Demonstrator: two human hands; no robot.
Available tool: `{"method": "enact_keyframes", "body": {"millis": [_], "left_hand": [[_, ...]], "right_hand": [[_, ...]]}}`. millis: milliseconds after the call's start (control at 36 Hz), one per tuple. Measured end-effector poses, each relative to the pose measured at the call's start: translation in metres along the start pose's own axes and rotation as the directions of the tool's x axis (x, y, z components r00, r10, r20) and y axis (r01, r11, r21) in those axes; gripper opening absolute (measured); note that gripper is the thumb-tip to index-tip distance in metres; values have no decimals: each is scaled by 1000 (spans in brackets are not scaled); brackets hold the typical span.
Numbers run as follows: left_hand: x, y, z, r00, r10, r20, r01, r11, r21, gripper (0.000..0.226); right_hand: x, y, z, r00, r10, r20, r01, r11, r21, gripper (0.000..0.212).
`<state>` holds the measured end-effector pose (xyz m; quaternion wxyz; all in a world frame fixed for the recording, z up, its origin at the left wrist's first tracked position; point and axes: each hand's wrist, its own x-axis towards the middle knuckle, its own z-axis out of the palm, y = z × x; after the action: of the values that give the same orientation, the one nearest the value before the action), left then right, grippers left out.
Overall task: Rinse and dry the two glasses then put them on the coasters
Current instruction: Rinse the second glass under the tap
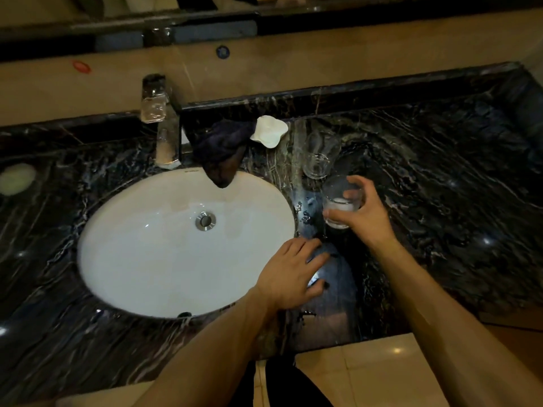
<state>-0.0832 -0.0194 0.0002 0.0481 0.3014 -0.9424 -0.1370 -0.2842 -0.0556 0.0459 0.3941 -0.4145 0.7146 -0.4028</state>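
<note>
Both forearms bare, no sleeves, no watch/rings seen on hands [289, 271]; dark trousers below.

A dark marble counter [426, 160] with pale veins carries everything — a white oval sink [141, 245] is set into it. Behind the sink stand a chrome tap [164, 133], a dark cloth [223, 145] drooping over the rim, and a white dish [270, 131]. An empty glass [318, 155] stands to the right — a pale green oval [17, 179] lies far left.

One clear glass [340, 201] held upright over the counter; the other glass [318, 155] stands just behind.
</note>
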Motion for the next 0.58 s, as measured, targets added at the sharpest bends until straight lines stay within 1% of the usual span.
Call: {"method": "enact_keyframes", "body": {"millis": [56, 167, 250, 306, 361, 472, 583], "left_hand": [[-9, -5, -6, 999, -37, -28, 37, 999, -17, 50], [-40, -34, -15, 982, -161, -101, 159, 987, -33, 41], [-77, -75, -24, 965, -240, -105, 241, 971, -2, 36], [-104, -108, -31, 944, -318, -83, 321, 947, 25, 38], [-132, -142, -40, 909, -412, -59, 416, 906, 80, 42], [-183, -203, -59, 824, -562, -75, 567, 810, 151, 49], [-222, -249, -75, 694, -710, -116, 718, 674, 172, 57]], "right_hand": [[-4, -6, 11, 1000, 1, 32, -1, 1000, -2, 78], [-13, -19, 40, 996, -7, 89, 10, 999, -30, 79], [-17, -28, 65, 988, -17, 154, 24, 999, -44, 78], [-19, -34, 83, 982, -27, 189, 41, 997, -71, 77], [-18, -40, 101, 974, -33, 225, 57, 993, -100, 78], [-19, -57, 142, 959, -41, 281, 77, 990, -120, 82], [-21, -75, 183, 954, -63, 292, 115, 980, -165, 77]]}}
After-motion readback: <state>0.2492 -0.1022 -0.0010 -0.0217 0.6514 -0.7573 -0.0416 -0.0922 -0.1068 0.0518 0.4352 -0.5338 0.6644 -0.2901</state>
